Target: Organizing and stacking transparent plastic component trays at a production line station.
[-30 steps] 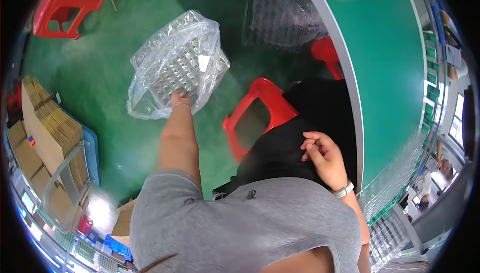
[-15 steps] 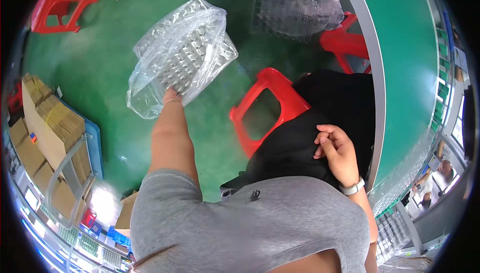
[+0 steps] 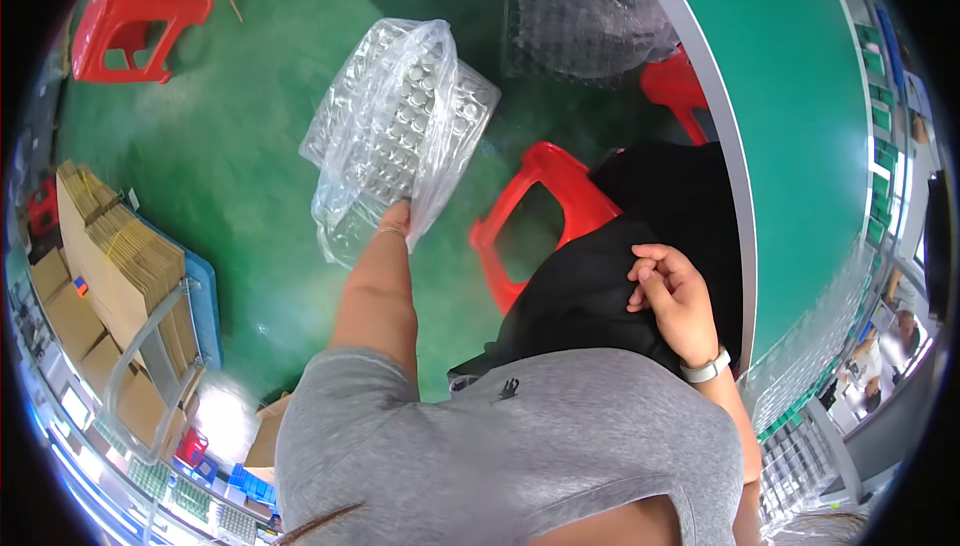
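My left hand (image 3: 397,216) reaches forward over the floor and grips the near end of a clear plastic bag (image 3: 345,216). Inside the bag are clear moulded trays (image 3: 400,136) with rows of round pockets. The fingers are partly hidden by the bag. My right hand (image 3: 675,291) hovers over or rests on black cloth (image 3: 590,296) at my lap, its fingers curled in towards the thumb with nothing visible in them. A pale-banded watch circles that wrist.
A red stool (image 3: 550,166) stands ahead of my lap, another red stool (image 3: 145,21) at far left. A green-topped table (image 3: 810,146) with a pale edge runs along my right. More bagged clear trays (image 3: 590,16) lie beyond. Flattened cartons (image 3: 130,256) stack on a blue cart at left.
My left hand and the bag of trays have swung rightward, towards the near red stool. My right hand stays in much the same place and pose. The whole view has shifted slightly.
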### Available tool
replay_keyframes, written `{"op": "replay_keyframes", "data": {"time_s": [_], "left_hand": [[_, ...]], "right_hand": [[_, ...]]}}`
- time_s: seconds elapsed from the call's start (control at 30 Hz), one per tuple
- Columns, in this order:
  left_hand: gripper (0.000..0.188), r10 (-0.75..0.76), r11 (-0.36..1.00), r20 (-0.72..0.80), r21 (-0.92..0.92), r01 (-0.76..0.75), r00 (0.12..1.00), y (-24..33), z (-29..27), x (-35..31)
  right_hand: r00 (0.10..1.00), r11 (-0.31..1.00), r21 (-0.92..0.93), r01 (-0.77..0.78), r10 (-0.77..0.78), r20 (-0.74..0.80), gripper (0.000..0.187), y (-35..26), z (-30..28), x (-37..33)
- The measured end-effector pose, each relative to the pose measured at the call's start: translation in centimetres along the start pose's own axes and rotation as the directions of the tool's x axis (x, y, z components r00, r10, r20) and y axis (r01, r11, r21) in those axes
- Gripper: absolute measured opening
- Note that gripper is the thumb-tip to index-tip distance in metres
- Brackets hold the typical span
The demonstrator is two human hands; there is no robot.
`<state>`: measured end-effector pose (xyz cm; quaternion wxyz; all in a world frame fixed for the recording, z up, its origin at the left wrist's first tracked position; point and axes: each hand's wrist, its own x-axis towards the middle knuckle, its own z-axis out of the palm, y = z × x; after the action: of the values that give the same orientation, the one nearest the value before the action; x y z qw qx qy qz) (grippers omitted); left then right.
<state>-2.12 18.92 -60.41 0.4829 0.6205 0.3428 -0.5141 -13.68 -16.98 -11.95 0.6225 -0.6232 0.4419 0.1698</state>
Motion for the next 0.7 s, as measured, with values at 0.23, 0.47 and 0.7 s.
{"op": "replay_keyframes", "data": {"time_s": [0.23,0.47,0.7], "left_hand": [[0.034,0.01,0.963,-0.364,-0.246,-0.106,0.931,-5.2,-2.2,5.4],[0.019,0.157,0.987,-0.426,0.029,-0.16,0.891,1.1,3.1,-2.0],[0.013,0.579,0.383,-0.12,0.913,-0.139,0.807,4.8,-3.6,-4.2]], "right_hand": [[0.995,0.999,0.014,0.051,-0.052,0.079,0.023,-0.3,-0.3,-0.2],[0.995,0.998,0.025,0.052,-0.054,0.084,0.023,0.1,-0.8,0.2],[0.995,0.996,0.06,0.065,-0.069,0.066,0.023,0.4,-1.1,-0.4]]}}
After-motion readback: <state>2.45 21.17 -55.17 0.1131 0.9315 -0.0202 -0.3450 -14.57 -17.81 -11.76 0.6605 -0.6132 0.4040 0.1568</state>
